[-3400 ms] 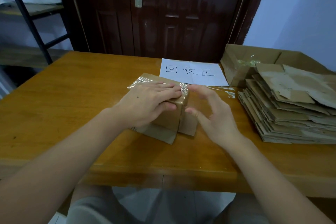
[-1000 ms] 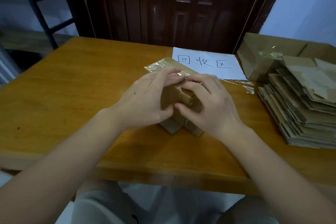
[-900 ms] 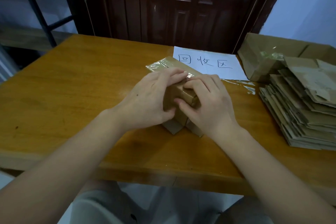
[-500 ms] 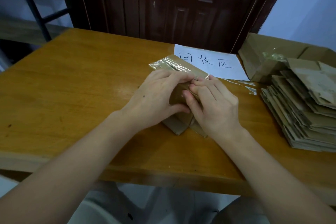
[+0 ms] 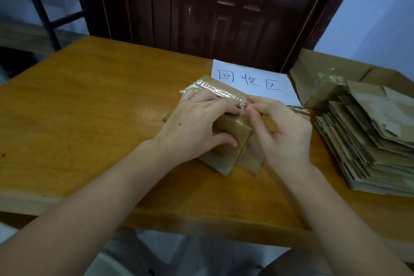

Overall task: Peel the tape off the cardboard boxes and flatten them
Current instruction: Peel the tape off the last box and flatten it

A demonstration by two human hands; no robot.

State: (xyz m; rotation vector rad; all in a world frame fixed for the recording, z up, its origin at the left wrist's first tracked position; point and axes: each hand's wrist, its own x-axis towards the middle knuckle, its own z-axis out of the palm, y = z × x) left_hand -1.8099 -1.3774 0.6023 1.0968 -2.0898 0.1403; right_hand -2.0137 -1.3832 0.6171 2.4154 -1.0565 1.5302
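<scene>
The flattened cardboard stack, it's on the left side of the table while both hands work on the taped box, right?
Not quite. The head view shows the flattened cardboard stack on the right side of the table. Both hands, left hand and right hand, do work on the taped box.

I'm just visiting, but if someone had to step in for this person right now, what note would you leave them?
Left hand: holds the box down on the table, fingers curled over it.
Right hand: pinches the tape at the box's top edge.
Done: a stack of flattened boxes sits at the right, next to an open carton; a paper sign lies behind the box.
Left: peel the tape off this box, flatten it, add it to the stack.
</scene>
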